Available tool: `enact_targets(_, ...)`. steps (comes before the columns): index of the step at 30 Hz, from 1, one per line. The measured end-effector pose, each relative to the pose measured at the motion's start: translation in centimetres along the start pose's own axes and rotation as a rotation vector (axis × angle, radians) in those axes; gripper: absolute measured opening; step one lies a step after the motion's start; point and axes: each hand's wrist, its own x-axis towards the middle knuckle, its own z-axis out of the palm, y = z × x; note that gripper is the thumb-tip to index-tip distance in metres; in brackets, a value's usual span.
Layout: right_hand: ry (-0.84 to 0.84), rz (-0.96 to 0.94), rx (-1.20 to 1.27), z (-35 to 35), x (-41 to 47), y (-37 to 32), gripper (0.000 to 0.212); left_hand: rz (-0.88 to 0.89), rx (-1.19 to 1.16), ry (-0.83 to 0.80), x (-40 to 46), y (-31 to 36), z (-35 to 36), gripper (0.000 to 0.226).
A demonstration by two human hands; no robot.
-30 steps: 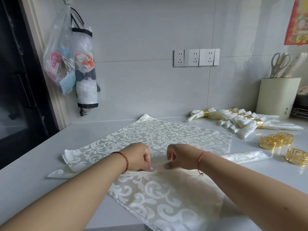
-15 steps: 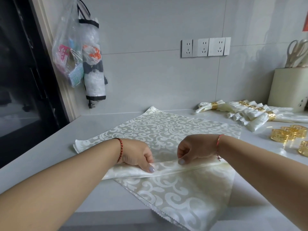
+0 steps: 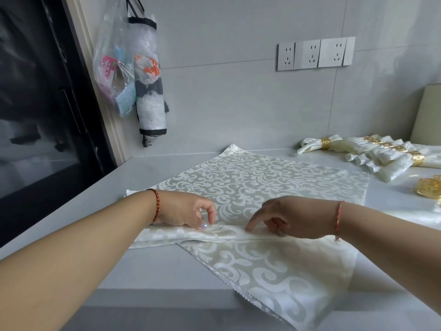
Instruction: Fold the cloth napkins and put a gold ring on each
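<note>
A clear plastic bag (image 3: 112, 65) hangs on the wall beside a mesh bag holder (image 3: 149, 75) stuffed with crumpled plastic bags; what else the clear bag holds is hard to make out. On the grey tabletop (image 3: 167, 266) a damask cloth napkin (image 3: 257, 185) lies spread, a pleat raised across its middle. The left hand (image 3: 188, 215) pinches that pleat, thumb on top; the right hand (image 3: 284, 218) pinches it too, forefinger pointing down, its other fingertips hidden. Far right, finished napkins (image 3: 372, 154) lie in gold rings; loose gold rings (image 3: 429, 188) and a cream container (image 3: 427, 115) are cut off by the frame edge.
</note>
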Motion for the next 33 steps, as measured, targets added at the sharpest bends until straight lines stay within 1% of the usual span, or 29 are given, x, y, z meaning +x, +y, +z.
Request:
enact_targets(4, -0.052, -0.018, -0.058, 0.3, 0.4, 0.2, 0.063, 0.017, -0.064, 0.001, 0.0, -0.2, 0.1, 0.022)
enact_targets(9, -0.067, -0.013, -0.152, 0.4, 0.5, 0.1, 0.074, -0.082, 0.036, -0.025, -0.2, 1.5, -0.7, 0.038)
enact_targets(11, -0.070, -0.009, -0.163, 0.4, 0.4, -0.2, 0.076, -0.130, 0.022, -0.071, -0.3, 2.5, -1.2, 0.047)
enact_targets(14, -0.070, -0.004, -0.164, 0.6, 0.2, -0.5, 0.077, -0.128, 0.175, -0.202, -0.7, 3.8, -1.7, 0.057)
enact_targets(15, -0.066, 0.004, -0.161, 0.7, 0.1, -0.6, 0.078, -0.110, 0.218, -0.233, -0.8, 4.1, -1.8, 0.057)
enact_targets(17, -0.050, 0.016, -0.149, 0.9, -0.1, -0.6, 0.079, -0.085, 0.214, -0.259, -0.8, 4.5, -1.4, 0.052)
enact_targets(19, -0.044, 0.025, -0.140, 0.9, -0.2, -0.7, 0.079, -0.075, 0.209, -0.235, -0.6, 4.7, -0.7, 0.043)
enact_targets(22, -0.056, 0.025, -0.133, 0.9, -0.3, -0.7, 0.080, -0.030, 0.310, -0.152, -0.3, 4.7, -0.1, 0.025)
enact_targets(24, -0.086, 0.028, -0.108, 0.8, -0.2, -0.6, 0.076, -0.013, 0.302, -0.160, -0.2, 5.0, -0.3, 0.013)
enact_targets(26, -0.121, 0.053, -0.048, 0.3, 0.0, -0.6, 0.063, 0.014, 0.368, -0.147, 0.0, 5.4, -0.8, 0.005)
enact_targets(28, -0.153, 0.080, 0.029, -0.3, 0.1, -0.7, 0.046, 0.073, 0.438, -0.093, 0.6, 5.3, -1.2, 0.014)
enact_targets(30, -0.191, 0.151, 0.225, -1.1, 0.0, -0.9, 0.030, 0.153, 0.368, 0.011, 1.3, 4.8, -0.9, 0.020)
enact_targets(32, -0.199, 0.208, 0.351, -1.8, -0.2, -1.0, 0.035, 0.252, 0.162, 0.097, 2.0, 4.4, -0.1, 0.022)
enact_targets(33, -0.198, 0.217, 0.337, -2.0, -0.1, -0.8, 0.036, 0.292, 0.036, 0.130, 2.5, 4.2, 0.4, 0.023)
